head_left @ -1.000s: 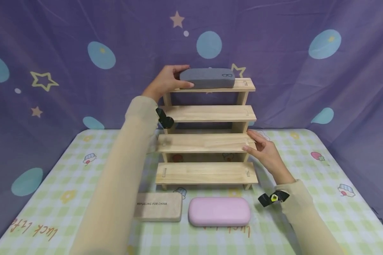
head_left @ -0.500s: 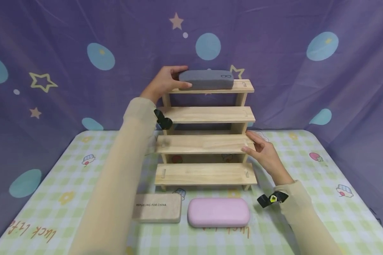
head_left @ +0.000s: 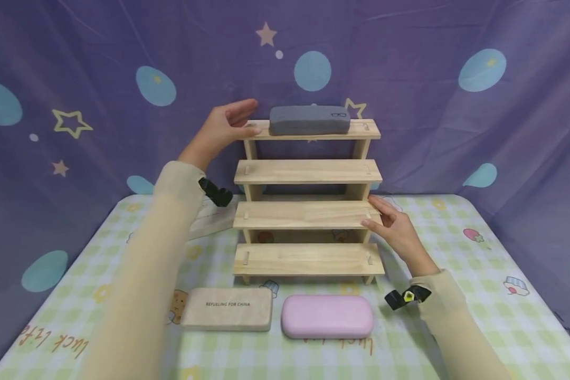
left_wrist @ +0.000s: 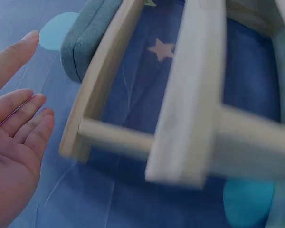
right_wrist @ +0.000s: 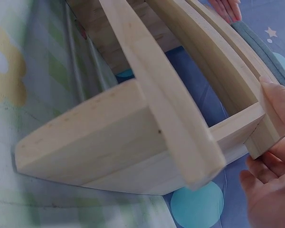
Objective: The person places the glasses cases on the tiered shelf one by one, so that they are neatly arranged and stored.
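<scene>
A blue-grey glasses case [head_left: 310, 120] with a small glasses print lies on the top tier of a wooden stepped shelf [head_left: 309, 171]. My left hand [head_left: 225, 126] is just left of that case, its fingers extended and apart from it. In the left wrist view, the left palm [left_wrist: 14, 161] shows nothing in it, and the end of the case [left_wrist: 83, 45] is nearby. My right hand [head_left: 393, 229] holds the right end of the shelf's second tier from the bottom. The right wrist view shows its thumb [right_wrist: 278, 97] over the board, with the other fingers below.
In front of the shelf lie a beige case [head_left: 228, 316] lettered "REFUELING FOR CHINA" and a pink glasses case [head_left: 328, 316]. A pale flat object [head_left: 214, 219] sits left of the shelf, partly behind my left arm. A patterned purple curtain [head_left: 408, 121] hangs behind the checked tablecloth [head_left: 494, 327].
My left hand has let go of the blue-grey glasses case and moved left, away from it. The case stays on the top tier. My right hand keeps its hold on the shelf.
</scene>
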### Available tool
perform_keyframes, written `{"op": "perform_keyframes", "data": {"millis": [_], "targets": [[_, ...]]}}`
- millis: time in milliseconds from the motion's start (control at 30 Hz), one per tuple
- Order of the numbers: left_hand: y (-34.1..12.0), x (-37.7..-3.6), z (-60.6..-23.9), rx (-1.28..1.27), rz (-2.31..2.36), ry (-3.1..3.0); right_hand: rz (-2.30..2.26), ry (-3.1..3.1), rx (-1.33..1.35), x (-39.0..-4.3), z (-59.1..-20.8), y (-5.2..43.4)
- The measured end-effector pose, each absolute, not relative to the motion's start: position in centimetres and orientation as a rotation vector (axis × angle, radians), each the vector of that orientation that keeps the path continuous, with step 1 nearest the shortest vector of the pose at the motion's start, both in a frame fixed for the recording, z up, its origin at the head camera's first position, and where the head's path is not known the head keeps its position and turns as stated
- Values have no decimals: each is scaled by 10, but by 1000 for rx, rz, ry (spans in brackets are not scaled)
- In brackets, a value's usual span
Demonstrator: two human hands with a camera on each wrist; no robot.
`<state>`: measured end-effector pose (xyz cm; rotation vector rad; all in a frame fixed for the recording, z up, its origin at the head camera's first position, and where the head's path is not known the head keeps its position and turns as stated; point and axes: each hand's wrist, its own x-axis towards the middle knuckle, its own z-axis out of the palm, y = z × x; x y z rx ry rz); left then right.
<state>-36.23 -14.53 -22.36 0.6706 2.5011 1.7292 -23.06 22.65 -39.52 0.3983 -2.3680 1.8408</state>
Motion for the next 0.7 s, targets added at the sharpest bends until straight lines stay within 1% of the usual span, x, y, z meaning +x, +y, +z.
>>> {"op": "perform_keyframes", "data": {"millis": [300,533,700], "targets": [[-197,-325,-244,598,1746,2566,1803,-2408,364,-230,-397,230],[-238,-301,-275,544,1922,2541,1807,-2419,364,-230,-397,228],[-265,-293,-301,487,2042,2507,1809,-2399,379,-230,-396,226]]}}
